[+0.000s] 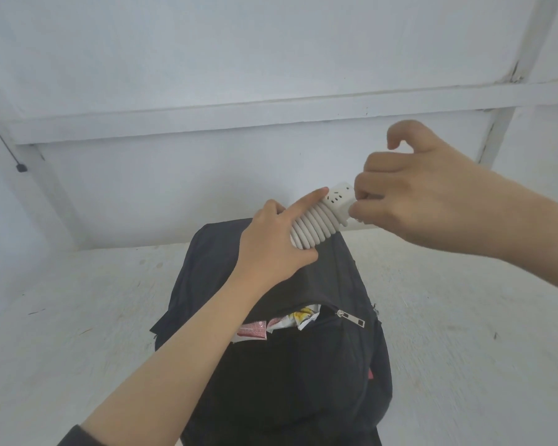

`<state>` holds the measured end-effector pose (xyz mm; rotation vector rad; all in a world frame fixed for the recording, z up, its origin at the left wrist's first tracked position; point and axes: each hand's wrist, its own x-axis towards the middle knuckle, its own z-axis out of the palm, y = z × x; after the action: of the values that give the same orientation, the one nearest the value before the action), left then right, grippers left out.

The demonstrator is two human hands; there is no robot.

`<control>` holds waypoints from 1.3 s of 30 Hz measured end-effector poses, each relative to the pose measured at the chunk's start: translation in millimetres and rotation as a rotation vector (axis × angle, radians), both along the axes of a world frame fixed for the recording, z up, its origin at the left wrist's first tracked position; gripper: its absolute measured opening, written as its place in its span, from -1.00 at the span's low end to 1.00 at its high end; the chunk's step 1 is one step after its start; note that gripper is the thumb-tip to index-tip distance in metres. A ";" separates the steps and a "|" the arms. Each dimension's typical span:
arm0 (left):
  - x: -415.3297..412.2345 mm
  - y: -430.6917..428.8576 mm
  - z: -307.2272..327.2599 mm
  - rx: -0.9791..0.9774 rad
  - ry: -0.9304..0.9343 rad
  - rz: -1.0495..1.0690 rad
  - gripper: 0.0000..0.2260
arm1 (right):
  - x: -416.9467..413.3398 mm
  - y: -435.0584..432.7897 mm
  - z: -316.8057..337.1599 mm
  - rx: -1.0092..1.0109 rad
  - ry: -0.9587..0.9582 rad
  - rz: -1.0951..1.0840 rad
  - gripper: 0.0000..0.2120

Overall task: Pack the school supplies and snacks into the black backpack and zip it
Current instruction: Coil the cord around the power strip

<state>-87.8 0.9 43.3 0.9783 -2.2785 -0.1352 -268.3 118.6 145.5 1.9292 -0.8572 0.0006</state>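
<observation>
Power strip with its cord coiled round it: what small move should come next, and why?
Probably lower the power strip into the black backpack: the left hand and right hand both hold it above the bag, and its zipper is open over the snack packets.

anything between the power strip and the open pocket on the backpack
Yes: snack wrappers fill the open pocket of the backpack, and the left forearm crosses its left end. The power strip, held by left hand and right hand, is above the bag's far side.
</observation>
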 end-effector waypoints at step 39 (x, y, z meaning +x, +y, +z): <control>6.4 26.3 0.6 1.219 0.898 -0.753 0.21 | 35.8 -23.2 -68.0 0.618 -1.778 0.653 -0.06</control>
<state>-81.3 27.2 43.8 0.2907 -1.4154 -1.9732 -232.5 95.5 77.5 2.3863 -1.2424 2.3200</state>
